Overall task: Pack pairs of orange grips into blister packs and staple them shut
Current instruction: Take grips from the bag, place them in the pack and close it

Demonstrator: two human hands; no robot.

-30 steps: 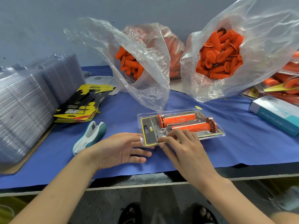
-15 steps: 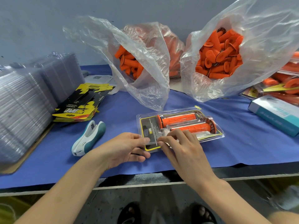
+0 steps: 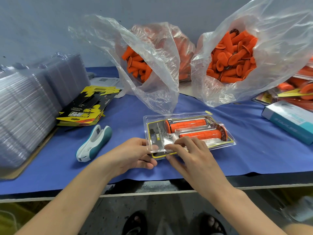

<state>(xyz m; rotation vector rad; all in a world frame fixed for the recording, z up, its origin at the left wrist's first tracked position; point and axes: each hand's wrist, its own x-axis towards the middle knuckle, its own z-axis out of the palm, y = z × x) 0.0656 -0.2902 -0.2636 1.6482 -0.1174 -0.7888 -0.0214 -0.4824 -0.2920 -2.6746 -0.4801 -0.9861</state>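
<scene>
Fingers first: my left hand [image 3: 133,155] pinches the near-left corner of the blister pack [image 3: 157,128], thumb on top of the clear lid and the other fingers curled beneath. My right hand [image 3: 191,153] lies on the lid with its fingers nearly straight, pressing down along the near edge. Whether its thumb is tucked under the rim I cannot tell.

The pack lies on the blue cloth [image 3: 254,158] in front of me, with the pair of orange grips [image 3: 186,124] seated side by side at its far-right end and the printed card showing at the left.

I judge this to be the closing step. To do it well I would run the flat fingers along the rim until both layers meet all round, checking that the card lies square inside before any staple goes in.

The stapler [image 3: 94,145] waits at nine o'clock from the pack, near enough for the left hand, with bare cloth between. At ten o'clock sits the stack of cards [image 3: 88,109], and beyond it the stacks of empty packs [image 3: 25,106]. Two bags of grips [image 3: 245,53] crowd twelve and one o'clock, their loose plastic hanging just behind the pack. A box [image 3: 291,121] lies at three o'clock, well apart. The table edge runs close at six o'clock, so I would work away from it.
</scene>
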